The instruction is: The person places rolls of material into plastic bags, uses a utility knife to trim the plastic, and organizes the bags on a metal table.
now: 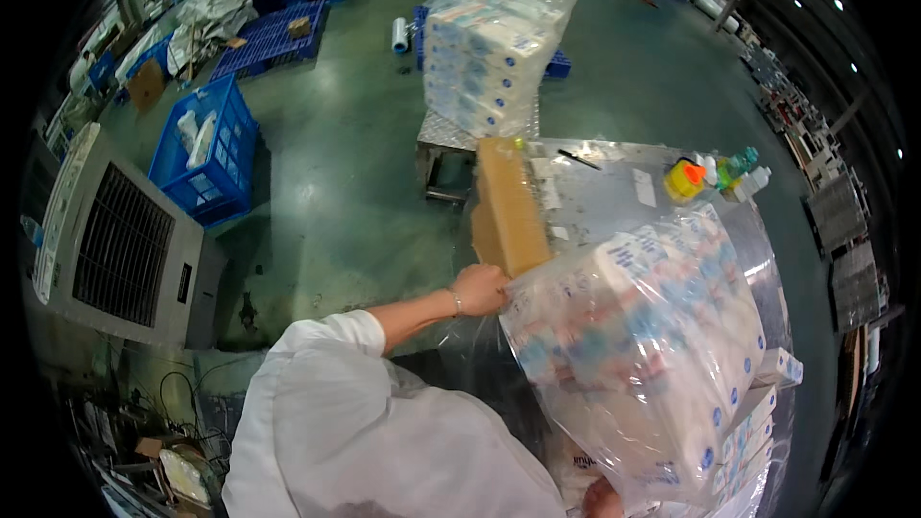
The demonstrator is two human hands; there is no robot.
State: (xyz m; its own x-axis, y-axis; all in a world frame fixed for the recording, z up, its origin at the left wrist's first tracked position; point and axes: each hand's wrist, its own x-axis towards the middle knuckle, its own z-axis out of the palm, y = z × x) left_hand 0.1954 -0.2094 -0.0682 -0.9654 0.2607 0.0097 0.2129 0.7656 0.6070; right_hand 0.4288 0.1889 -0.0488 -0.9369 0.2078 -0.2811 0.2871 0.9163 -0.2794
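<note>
A large clear plastic bag [633, 326] filled with rows of white, blue-marked tissue packs lies tilted on the metal table. My left hand [483, 290] is closed on the bag's loose edge at its left corner, beside a brown cardboard box [513, 211]. Low in the picture, my right hand [602, 499] is against the bag's near end; its fingers are mostly hidden. More tissue packs [743, 446] are stacked at the bag's right side, partly covered by it.
Bottles [734, 173] and a black pen [578, 160] sit on the metal table [614, 177]. Beyond stands another wrapped bale of packs [489, 58] on a low stand [441, 149]. At left are a blue crate [216, 149] and an air cooler [120, 240]; farther off, blue pallets [269, 43].
</note>
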